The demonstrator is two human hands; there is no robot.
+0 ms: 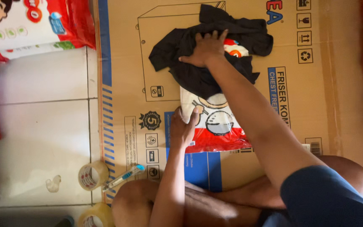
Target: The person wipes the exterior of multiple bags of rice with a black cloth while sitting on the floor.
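I sit cross-legged on the floor with a flattened cardboard box [316, 96] spread in front of me. My right hand [206, 48] lies flat, fingers spread, pressing on a crumpled black cloth [190, 75] at the far part of the cardboard; that grip is released, palm down, not clenched around anything. The cloth half covers a white-and-red plastic pack [219, 126] lying nearer to me. My left hand [184, 128] rests against the left edge of that pack, thumb on its top face, fingers curled at the side; I cannot tell whether they really clamp it. To the left, by the cardboard's edge, a blue-and-clear cutter [124, 176] lies beside a tape roll [92, 175] on the white tiles [43, 126]. A second tape roll [95, 216] sits nearer. Red-and-white packs [30, 23] lie far left.
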